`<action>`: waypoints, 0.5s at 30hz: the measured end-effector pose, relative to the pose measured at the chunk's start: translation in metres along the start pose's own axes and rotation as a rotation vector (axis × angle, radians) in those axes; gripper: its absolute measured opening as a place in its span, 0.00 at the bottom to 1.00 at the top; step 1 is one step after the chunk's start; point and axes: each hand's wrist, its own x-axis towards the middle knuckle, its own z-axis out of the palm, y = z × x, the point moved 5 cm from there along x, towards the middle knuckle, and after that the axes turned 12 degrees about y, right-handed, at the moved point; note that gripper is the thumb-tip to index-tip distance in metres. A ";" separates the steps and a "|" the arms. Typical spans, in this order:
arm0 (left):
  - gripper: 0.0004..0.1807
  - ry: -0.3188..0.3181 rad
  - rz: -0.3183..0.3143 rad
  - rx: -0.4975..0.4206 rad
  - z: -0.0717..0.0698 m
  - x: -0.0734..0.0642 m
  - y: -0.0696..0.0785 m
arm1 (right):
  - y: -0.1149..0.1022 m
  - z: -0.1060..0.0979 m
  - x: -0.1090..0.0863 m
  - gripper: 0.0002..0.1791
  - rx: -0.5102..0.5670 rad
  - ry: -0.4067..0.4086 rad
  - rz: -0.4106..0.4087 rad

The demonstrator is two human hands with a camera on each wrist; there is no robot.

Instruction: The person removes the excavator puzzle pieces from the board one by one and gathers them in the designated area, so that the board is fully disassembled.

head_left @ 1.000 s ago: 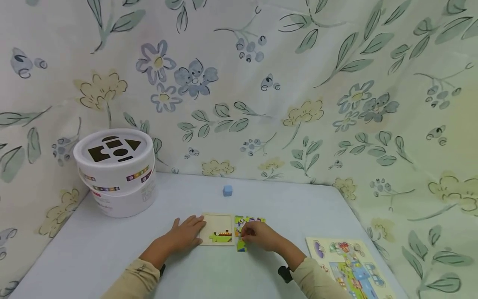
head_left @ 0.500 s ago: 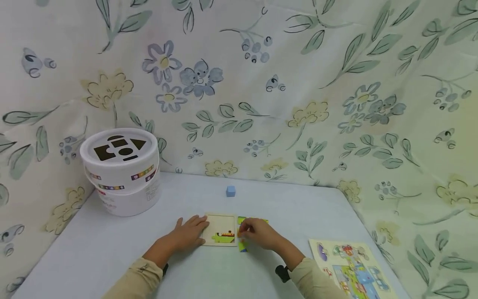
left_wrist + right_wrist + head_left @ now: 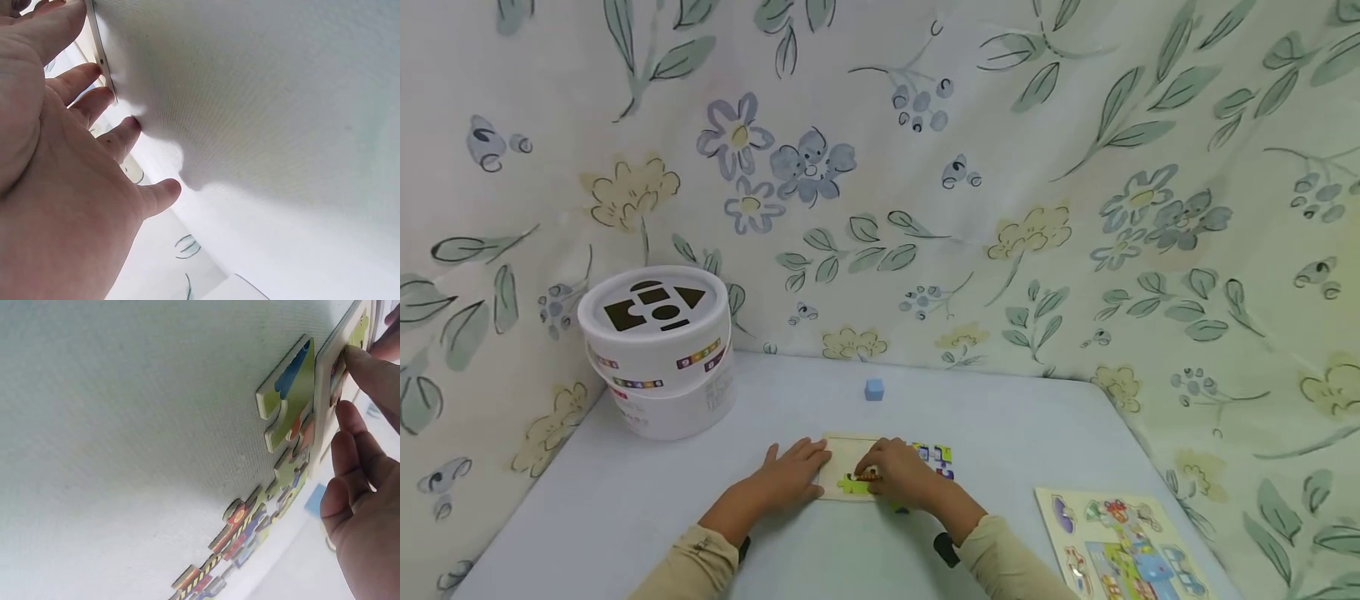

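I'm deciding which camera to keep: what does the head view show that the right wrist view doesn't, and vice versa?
Only the head view: the white bucket, the picture board at the right and both sleeves.
Only the right wrist view: black-and-yellow stripes on loose puzzle pieces.
Both: the right hand at the wooden tray, those pieces and, apparently, the small blue block.

2 hands (image 3: 788, 477) (image 3: 901, 477), 1 tray (image 3: 844, 454), sev. puzz. pcs (image 3: 300, 384), 1 tub (image 3: 658, 354), 1 blk (image 3: 874, 390), 1 pic. bd (image 3: 1075, 537).
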 end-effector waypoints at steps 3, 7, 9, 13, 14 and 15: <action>0.31 0.020 0.010 0.013 -0.004 0.003 0.002 | 0.000 -0.006 0.003 0.11 -0.007 0.028 0.010; 0.31 0.028 0.011 0.015 -0.006 0.003 0.005 | -0.001 -0.008 0.005 0.11 -0.004 0.048 0.041; 0.31 0.022 0.004 0.007 -0.006 0.001 0.005 | -0.001 -0.007 0.004 0.09 0.044 0.043 0.072; 0.30 0.013 -0.008 0.000 -0.004 -0.003 0.003 | 0.000 -0.005 0.000 0.03 0.224 0.031 0.142; 0.30 0.015 -0.007 0.000 -0.004 -0.003 0.003 | 0.001 -0.008 -0.002 0.03 0.264 0.033 0.160; 0.30 0.019 -0.006 0.000 -0.003 -0.003 0.003 | 0.001 -0.011 -0.003 0.03 0.290 0.033 0.163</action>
